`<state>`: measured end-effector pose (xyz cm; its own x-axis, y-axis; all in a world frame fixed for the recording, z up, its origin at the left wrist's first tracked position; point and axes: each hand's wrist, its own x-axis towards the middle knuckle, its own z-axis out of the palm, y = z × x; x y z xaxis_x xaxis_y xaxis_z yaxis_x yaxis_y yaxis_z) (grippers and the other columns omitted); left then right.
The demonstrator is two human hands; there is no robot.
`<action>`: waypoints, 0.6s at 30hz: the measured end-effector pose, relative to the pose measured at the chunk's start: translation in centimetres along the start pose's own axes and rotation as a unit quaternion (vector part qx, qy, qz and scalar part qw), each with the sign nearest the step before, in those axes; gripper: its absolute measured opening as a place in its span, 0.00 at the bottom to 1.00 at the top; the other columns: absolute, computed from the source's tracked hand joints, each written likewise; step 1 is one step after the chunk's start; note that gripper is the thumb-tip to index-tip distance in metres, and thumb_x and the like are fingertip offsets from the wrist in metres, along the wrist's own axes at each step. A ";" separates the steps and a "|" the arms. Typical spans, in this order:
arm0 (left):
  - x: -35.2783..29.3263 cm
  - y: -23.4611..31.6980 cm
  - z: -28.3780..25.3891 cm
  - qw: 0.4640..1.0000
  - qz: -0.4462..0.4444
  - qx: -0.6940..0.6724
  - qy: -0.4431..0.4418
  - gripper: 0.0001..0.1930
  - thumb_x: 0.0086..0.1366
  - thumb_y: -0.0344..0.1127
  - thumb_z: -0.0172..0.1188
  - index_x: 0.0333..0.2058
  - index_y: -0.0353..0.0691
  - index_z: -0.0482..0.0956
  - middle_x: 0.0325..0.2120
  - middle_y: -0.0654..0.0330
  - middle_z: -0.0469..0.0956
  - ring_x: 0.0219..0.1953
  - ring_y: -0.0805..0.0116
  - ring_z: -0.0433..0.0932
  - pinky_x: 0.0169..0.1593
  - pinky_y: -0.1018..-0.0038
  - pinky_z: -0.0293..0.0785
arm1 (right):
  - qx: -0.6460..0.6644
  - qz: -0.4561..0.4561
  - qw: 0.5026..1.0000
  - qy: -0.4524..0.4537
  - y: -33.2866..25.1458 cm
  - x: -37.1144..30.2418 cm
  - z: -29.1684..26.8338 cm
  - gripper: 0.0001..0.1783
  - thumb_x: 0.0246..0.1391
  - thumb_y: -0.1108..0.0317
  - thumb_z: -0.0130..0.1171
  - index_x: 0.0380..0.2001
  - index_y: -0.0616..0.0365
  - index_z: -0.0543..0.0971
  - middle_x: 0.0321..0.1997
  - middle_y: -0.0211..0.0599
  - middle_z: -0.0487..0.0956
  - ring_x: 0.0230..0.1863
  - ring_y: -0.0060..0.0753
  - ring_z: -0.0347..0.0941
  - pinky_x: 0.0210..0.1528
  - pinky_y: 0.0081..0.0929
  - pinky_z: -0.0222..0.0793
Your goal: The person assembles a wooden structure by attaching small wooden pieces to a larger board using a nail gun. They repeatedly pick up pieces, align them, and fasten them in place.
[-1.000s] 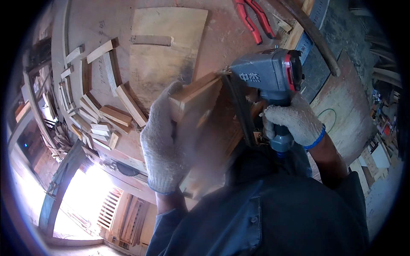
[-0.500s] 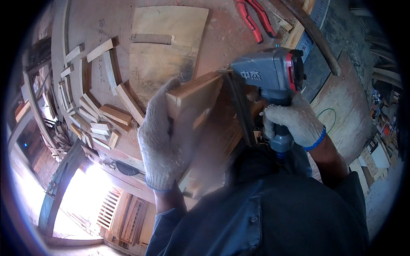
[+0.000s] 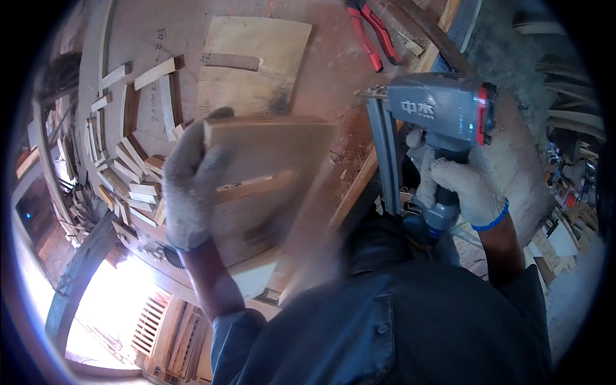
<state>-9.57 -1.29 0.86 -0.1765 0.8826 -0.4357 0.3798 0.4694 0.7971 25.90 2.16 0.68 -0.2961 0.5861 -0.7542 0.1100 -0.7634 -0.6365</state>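
My left hand [image 3: 190,186], in a knitted work glove, grips the left end of a wooden frame [image 3: 273,130]. The frame is smeared by motion, with a pale panel or gap between its strips; I cannot tell which. In my gloved right hand [image 3: 471,192] is a grey and red nail gun [image 3: 439,106], held upright by its handle. The gun's nose points left, and its long magazine slants down in front of my body. Nose and frame stand apart. An air hose fitting shows below the handle.
On the workbench [image 3: 327,77] lie a plywood sheet [image 3: 250,35] with a slot and red-handled pliers [image 3: 375,38]. Several wood offcuts [image 3: 154,74] spread at the left. A toothed saw blade [image 3: 172,255] shows at the bench's near left edge. A dark bar [image 3: 427,29] lies at the far right.
My left hand has moved left and turned the frame, carrying it away from the nail gun's nose. The nail gun has shifted right and slightly down in my right hand.
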 end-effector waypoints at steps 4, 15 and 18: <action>0.1 -0.3 -2.1 0.997 0.001 -0.052 -0.061 0.33 0.63 0.48 0.67 0.60 0.29 0.78 0.48 0.56 0.83 0.50 0.68 0.80 0.56 0.71 0.75 | 0.012 -0.047 0.999 0.018 -0.9 -3.4 -1.0 0.16 0.59 0.74 0.61 0.51 0.63 0.79 0.26 0.34 0.81 0.26 0.28 0.79 0.32 0.26 0.76; 3.9 -4.9 5.3 0.948 -0.057 -0.160 -0.270 0.30 0.67 0.48 0.67 0.61 0.35 0.78 0.47 0.59 0.84 0.49 0.72 0.81 0.55 0.73 0.75 | -0.450 0.065 0.884 0.111 -1.2 -11.9 -5.0 0.26 0.52 0.61 0.74 0.51 0.62 0.80 0.46 0.39 0.85 0.45 0.35 0.84 0.48 0.35 0.84; 4.6 -6.0 6.3 0.935 -0.082 -0.184 -0.291 0.29 0.67 0.48 0.67 0.60 0.35 0.79 0.47 0.59 0.84 0.49 0.71 0.81 0.55 0.73 0.76 | -0.383 -0.005 0.921 0.070 1.7 -13.1 -5.4 0.34 0.50 0.60 0.76 0.58 0.61 0.76 0.54 0.42 0.81 0.52 0.37 0.82 0.53 0.38 0.82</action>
<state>-6.98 -0.19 -8.56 0.3604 0.6849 -0.6333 0.0347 0.6686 0.7428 35.12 -5.32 8.59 -0.1809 0.6629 -0.7265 0.7608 -0.3738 -0.5305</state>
